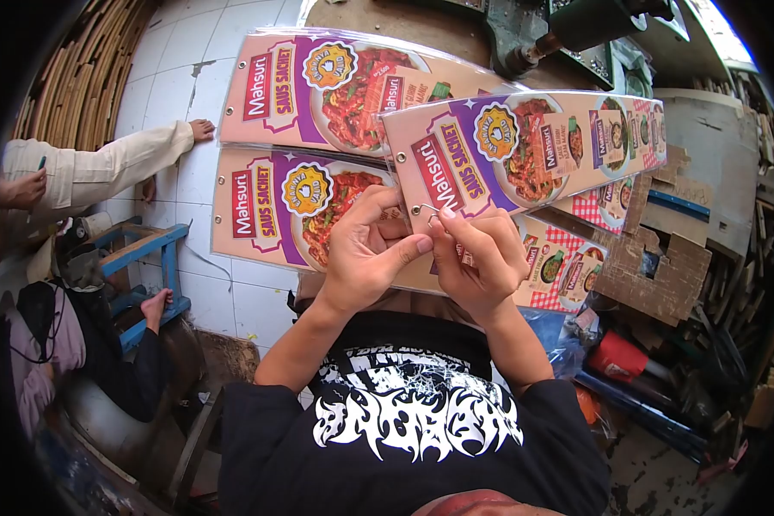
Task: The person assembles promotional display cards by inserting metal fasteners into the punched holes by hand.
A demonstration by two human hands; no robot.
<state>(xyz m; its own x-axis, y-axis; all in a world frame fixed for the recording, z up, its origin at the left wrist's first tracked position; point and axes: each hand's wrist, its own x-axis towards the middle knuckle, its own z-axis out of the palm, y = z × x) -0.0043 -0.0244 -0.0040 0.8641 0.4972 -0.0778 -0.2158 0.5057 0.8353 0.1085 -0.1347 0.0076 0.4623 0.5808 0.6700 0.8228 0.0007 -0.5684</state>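
Note:
A long laminated sign (533, 155) printed "Mahsuri Saus Sachet" lies tilted over other signs before me. Its lower left corner has a metal eyelet, where a small bent wire hook (427, 209) shows. My right hand (486, 258) is closed, pinching the hook between thumb and fingertips. My left hand (365, 249) curls around the sign's corner, thumb pointing toward the hook; its fingertips are partly hidden. Beneath lie an upper sign (275, 90) and a lower sign (258, 198) of the same print, both with eyelets along their left ends.
A dark machine (568, 43) stands on the bench at the back. Cut brown boards (662, 267) lie at right. On the left are a person's leg (103, 172), a blue wooden stool (142, 258) and stacked wooden strips (77, 69). White tiles (198, 224) cover the floor.

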